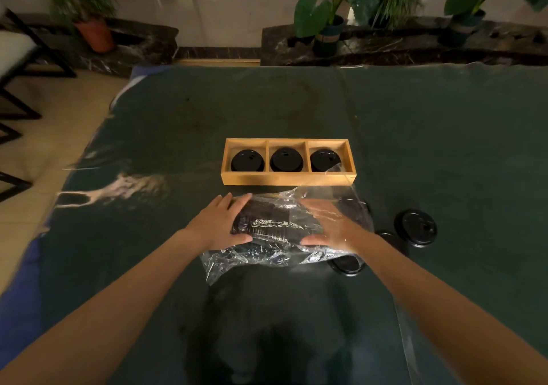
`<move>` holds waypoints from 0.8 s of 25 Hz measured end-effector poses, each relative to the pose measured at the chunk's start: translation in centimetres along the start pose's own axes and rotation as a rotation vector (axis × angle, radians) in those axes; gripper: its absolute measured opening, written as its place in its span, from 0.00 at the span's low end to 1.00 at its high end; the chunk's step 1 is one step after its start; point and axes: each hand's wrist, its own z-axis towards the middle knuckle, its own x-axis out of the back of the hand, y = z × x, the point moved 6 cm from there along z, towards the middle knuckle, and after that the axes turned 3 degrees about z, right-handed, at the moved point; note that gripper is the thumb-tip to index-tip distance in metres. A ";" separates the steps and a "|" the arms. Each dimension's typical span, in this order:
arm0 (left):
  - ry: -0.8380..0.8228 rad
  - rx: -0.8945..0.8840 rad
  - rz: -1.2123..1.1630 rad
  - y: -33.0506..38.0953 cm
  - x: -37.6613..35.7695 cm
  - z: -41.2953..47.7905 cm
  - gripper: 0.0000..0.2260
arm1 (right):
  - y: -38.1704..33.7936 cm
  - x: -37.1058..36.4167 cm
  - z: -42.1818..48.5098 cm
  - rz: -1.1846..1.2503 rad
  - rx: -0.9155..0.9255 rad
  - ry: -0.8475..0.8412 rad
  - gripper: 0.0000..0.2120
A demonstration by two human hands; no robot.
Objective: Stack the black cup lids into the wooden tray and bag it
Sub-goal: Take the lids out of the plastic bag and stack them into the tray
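Head view: a three-compartment wooden tray [287, 177] sits on the dark green cloth-covered table [444, 135], one stack of black cup lids [286, 159] in each compartment. Nearer, the left hand [221, 224] and right hand [332, 226], each grip curled, clasp a clear plastic bag [267, 254] of black lids. Loose black lids [415, 227] lie to the right.
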 end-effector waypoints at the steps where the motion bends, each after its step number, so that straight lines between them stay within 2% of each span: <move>1: -0.004 0.007 0.071 0.3 -0.1 0.1 0.41 | -0.1 -0.6 0.8 0.026 -0.003 0.026 0.35; 2: 0.002 0.016 0.142 0.6 -0.2 0.2 0.40 | -0.3 -1.2 1.6 -0.042 0.010 0.059 0.37; 5: 0.059 0.045 0.244 0.9 -0.3 0.3 0.38 | -1.4 -2.8 3.0 -0.487 0.159 0.152 0.46; 6: 0.078 0.050 0.249 1.0 -0.3 0.3 0.37 | -1.7 -3.2 3.2 -0.534 0.192 0.151 0.48; 14: 0.135 0.051 0.252 1.0 -0.5 0.2 0.36 | -4.0 -4.6 4.5 -0.500 0.409 0.246 0.43; 20: 0.148 0.050 0.240 0.8 -0.5 0.2 0.36 | -1.3 -3.7 3.9 -0.332 0.299 0.268 0.41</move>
